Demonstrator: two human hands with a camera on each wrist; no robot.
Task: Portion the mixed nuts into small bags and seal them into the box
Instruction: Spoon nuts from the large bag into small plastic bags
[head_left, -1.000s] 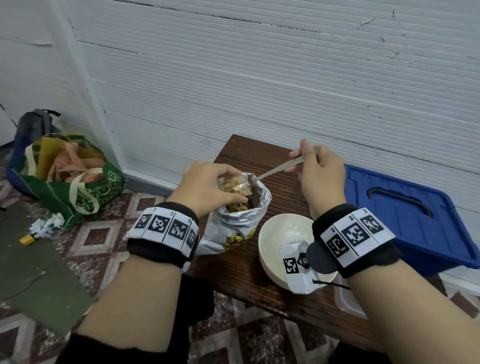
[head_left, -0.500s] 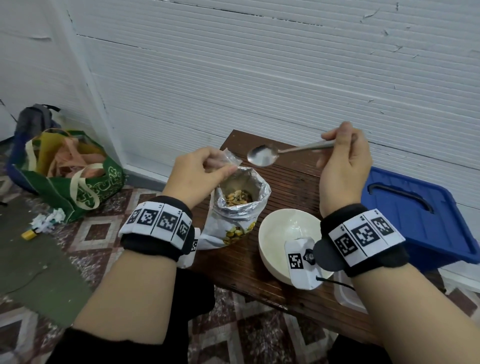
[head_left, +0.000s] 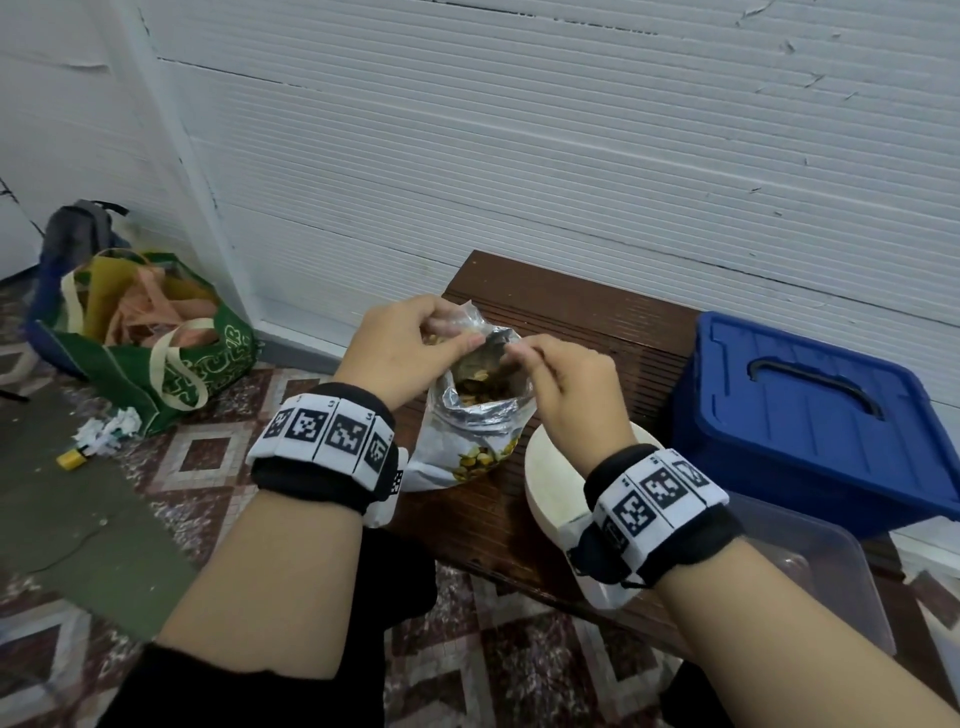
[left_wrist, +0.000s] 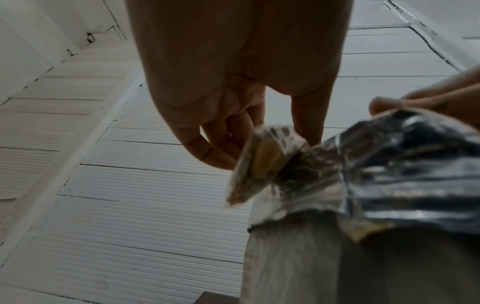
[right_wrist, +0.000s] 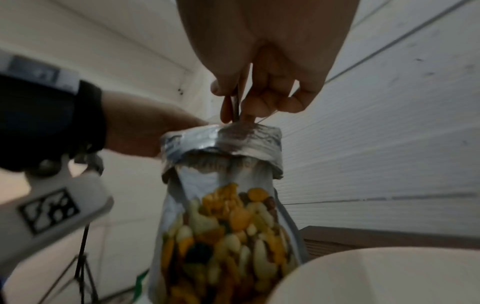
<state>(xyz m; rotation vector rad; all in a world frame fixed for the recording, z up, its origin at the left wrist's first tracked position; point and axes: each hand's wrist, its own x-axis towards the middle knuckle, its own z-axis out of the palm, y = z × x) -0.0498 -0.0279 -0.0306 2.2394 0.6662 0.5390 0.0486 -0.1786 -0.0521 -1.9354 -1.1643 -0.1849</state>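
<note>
Fingers, left: your left hand (head_left: 397, 345) pinches a small clear bag (left_wrist: 262, 162) between thumb and fingertips (left_wrist: 215, 158), other fingers curled; a few nuts show inside it.
Fingers, right: your right hand (head_left: 563, 389) pinches a thin metal spoon handle (right_wrist: 235, 107) between thumb and curled fingers; handle runs down into the pouch mouth, bowl end hidden.
Small bag position: held at the far-left rim of the pouch opening, touching the foil edge in the left wrist view.
Nut pouch: foil mixed nuts pouch (head_left: 470, 431) stands upright on the table (head_left: 587, 322), top rolled down, open; nuts (head_left: 480, 387) visible inside, and more through the clear front window in the right wrist view.
Bowl: white bowl (head_left: 550, 478) just right of the pouch, near the front table edge, partly under your right wrist.
Blue box: blue lidded box (head_left: 810, 415) with dark handle at the right end of the table, lid on.
Clear container: clear plastic tub (head_left: 826, 566) front right, behind your right forearm; contents cannot tell.
Floor: green tote bag (head_left: 156, 343) and grey backpack (head_left: 78, 228) far left by the white wall, crumpled paper (head_left: 106, 431) near them.
</note>
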